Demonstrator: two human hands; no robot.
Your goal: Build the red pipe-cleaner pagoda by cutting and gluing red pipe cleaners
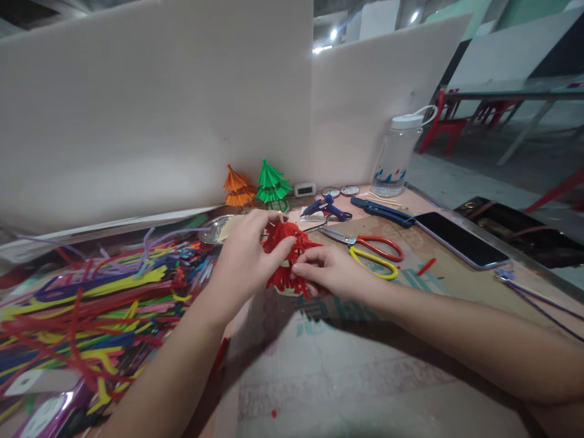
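— Red fuzzy pipe-cleaner tree (292,236): where is it?
— Held just above the cardboard-covered tabletop (365,365). The left hand (244,261) grips its top, seemingly to steady it, while the right hand (331,274) pinches a lower fringe strand.

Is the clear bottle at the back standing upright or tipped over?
Upright: the bottle stands on its base on the table, white cap on top.

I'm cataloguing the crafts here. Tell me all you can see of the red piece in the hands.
The red tree looks made of fuzzy pipe cleaners bent into tiered fringes. It is roughly upright over the table. The left hand grips its upper tiers; the right hand pinches its bottom fringe.
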